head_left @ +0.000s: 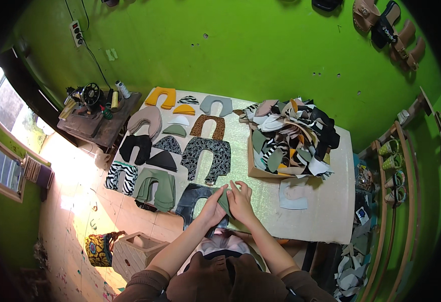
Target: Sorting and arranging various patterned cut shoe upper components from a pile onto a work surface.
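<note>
- Lower centre: left hand (213, 210) and right hand (241, 204) fingers folded round olive-green flat fabric piece (223, 203), likely steadying it.
- Upper left: yellow U-shaped fabric stack (161, 91), apparently colour-sorted.

Green piece (224, 203) partly behind left hand (213, 210)

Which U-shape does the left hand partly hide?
The dark bluish one, right of the green U; the others lie clear of the left hand.

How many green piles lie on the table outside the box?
2: the olive-green U-shaped pile at front left, and the olive-green half-moon pile farther back. Some may be hidden.
</note>
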A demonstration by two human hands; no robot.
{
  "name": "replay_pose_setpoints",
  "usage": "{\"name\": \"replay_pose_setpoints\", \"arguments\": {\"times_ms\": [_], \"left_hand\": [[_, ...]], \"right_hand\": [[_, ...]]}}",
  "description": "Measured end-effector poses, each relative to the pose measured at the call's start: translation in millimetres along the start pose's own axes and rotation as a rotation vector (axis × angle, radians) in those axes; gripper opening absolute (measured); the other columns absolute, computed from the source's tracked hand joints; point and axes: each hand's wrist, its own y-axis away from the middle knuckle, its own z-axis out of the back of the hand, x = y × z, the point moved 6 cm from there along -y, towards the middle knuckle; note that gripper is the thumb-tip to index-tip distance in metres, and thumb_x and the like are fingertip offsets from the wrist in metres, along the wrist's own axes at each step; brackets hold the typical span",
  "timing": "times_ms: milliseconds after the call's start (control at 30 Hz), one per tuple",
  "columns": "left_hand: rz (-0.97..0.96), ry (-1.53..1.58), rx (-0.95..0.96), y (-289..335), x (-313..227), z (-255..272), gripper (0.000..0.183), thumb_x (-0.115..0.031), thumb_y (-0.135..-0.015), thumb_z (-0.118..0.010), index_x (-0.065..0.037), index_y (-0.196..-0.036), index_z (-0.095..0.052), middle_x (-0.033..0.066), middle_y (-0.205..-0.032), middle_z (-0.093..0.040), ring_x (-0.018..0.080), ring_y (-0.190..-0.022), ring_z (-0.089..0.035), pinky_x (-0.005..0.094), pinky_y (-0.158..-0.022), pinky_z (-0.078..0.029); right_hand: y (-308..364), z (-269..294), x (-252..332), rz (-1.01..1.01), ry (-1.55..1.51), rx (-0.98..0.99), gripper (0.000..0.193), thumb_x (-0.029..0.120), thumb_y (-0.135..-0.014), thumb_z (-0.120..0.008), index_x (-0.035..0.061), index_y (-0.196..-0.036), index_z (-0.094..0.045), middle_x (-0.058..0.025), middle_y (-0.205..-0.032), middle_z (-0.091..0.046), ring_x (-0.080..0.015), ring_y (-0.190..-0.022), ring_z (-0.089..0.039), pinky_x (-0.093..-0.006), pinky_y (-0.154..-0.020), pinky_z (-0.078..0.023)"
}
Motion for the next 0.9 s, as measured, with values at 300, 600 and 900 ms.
{"name": "replay_pose_setpoints", "arguments": {"times_ms": [300,600,900], "left_hand": [[-0.071,0.124,-0.121,20,-5,16,0.025,-0.020,-0.093,-0.038,-0.009,-0.116,-0.043,0.0087,-0.107,-0.055,0.0203,-0.099,-0.054,0.0329,-0.081,-0.047],[-0.264,0.246,-0.224,14,-83,52,0.010,-0.015,-0.088,-0.047,-0.006,-0.093,-0.047,0.0127,-0.101,-0.053,0.0245,-0.100,-0.051,0.0387,-0.089,-0.041],[-0.259,-0.368,-0.205,-29,-235,99,0.021,-0.007,-0.086,-0.047,-0.001,-0.106,-0.045,0.0105,-0.104,-0.053,0.0179,-0.096,-0.052,0.0315,-0.082,-0.044]], "right_hand": [[1,-22,-4,0.220,0.044,0.122,0.049,0.023,-0.088,-0.045,-0.0005,-0.129,-0.032,-0.0217,-0.128,-0.033,-0.0349,-0.118,-0.034,-0.0392,-0.098,-0.028],[-20,-88,13,-0.512,-0.940,0.545,0.035,0.013,-0.083,-0.057,-0.0013,-0.114,-0.046,-0.0056,-0.096,-0.055,-0.0086,-0.082,-0.053,-0.0209,-0.066,-0.043],[-145,-148,35,-0.468,-0.829,0.279,0.023,0.013,-0.084,-0.053,0.0036,-0.105,-0.055,-0.0021,-0.085,-0.057,-0.0073,-0.069,-0.052,-0.0202,-0.056,-0.041]]}}
